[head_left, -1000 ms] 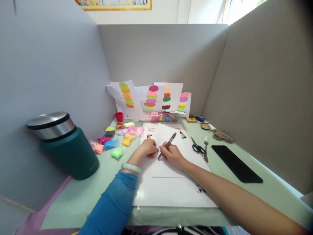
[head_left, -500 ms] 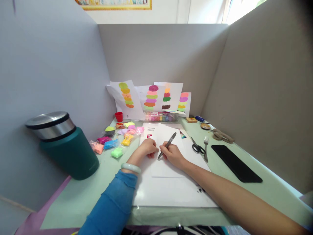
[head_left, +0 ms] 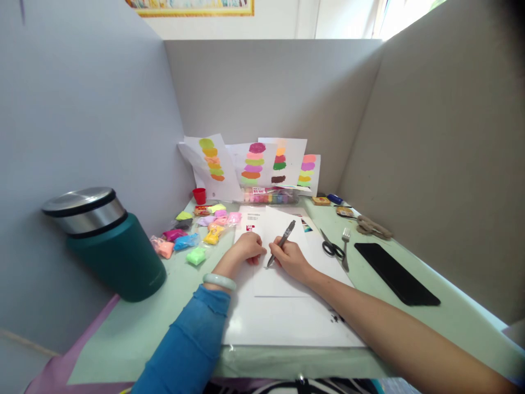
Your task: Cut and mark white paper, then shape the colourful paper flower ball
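My right hand point(head_left: 292, 259) is closed around a dark grey pen point(head_left: 284, 239), which leans with its upper end up and to the right. The pen's tip touches a white sheet of paper point(head_left: 283, 282), and a short faint mark shows just left of it. My left hand point(head_left: 249, 248) rests with curled fingers on the sheet's left side, close to the pen tip; I see nothing held in it. Beneath the sheet lies a larger white board or sheet point(head_left: 287, 325) with printing near its top and dark specks at lower right.
Bagged coloured clay lumps point(head_left: 186, 242) and a big green flask point(head_left: 123, 257) stand left. To the right lie scissors point(head_left: 333, 250), a fork point(head_left: 345, 246), a black phone-like slab point(head_left: 396, 273) and a brown cord bundle point(head_left: 374, 227). Painted sheets point(head_left: 254, 183) lean behind; grey partitions point(head_left: 274, 87) surround the table.
The pen and my right hand have shifted slightly to the right, and a short faint line shows left of the tip. My left hand has stayed in place.
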Demonstrator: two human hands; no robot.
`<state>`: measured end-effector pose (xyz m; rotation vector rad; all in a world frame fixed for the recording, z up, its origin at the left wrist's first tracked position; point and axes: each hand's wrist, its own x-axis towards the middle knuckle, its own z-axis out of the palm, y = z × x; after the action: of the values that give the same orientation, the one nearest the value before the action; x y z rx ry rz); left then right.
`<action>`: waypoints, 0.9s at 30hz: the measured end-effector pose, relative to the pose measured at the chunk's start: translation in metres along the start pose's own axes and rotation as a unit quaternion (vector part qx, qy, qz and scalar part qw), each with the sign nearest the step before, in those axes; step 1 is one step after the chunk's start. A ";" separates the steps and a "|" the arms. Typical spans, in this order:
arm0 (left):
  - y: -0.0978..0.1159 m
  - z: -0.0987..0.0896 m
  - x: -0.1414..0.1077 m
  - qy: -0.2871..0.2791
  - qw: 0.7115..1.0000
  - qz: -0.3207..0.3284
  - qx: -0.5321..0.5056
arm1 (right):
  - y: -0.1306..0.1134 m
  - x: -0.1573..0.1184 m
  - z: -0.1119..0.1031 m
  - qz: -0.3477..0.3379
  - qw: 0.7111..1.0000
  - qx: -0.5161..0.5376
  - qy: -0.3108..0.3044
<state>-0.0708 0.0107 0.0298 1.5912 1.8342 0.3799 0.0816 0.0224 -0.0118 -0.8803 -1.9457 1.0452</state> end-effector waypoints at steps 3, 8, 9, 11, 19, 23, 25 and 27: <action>0.001 -0.001 -0.001 0.001 1.000 -0.001 0.000 | 0.000 0.000 0.000 0.004 1.000 0.000 -0.001; 0.003 -0.001 -0.003 0.001 1.000 -0.005 -0.002 | 0.001 0.001 0.000 0.000 1.000 0.000 -0.001; 0.003 -0.001 -0.003 0.001 1.000 -0.004 -0.002 | 0.001 0.001 0.000 -0.001 1.000 0.000 -0.002; 0.003 -0.001 -0.002 0.001 1.000 -0.005 0.000 | 0.001 0.000 0.000 -0.003 1.000 0.000 -0.002; -0.002 -0.001 0.002 0.000 1.000 -0.002 0.003 | 0.003 0.001 0.000 -0.016 1.000 -0.010 0.002; -0.002 0.000 0.002 0.001 1.000 -0.001 0.000 | 0.003 0.001 0.000 -0.016 1.000 -0.012 0.005; -0.001 0.000 0.002 0.000 1.000 -0.002 0.000 | 0.003 0.001 0.000 -0.015 1.000 -0.010 0.007; 0.000 -0.001 0.001 -0.002 1.000 -0.002 -0.002 | 0.002 0.001 0.000 -0.014 1.000 -0.009 0.008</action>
<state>-0.0713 0.0116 0.0300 1.5834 1.8333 0.3780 0.0813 0.0241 -0.0139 -0.8669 -1.9507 1.0035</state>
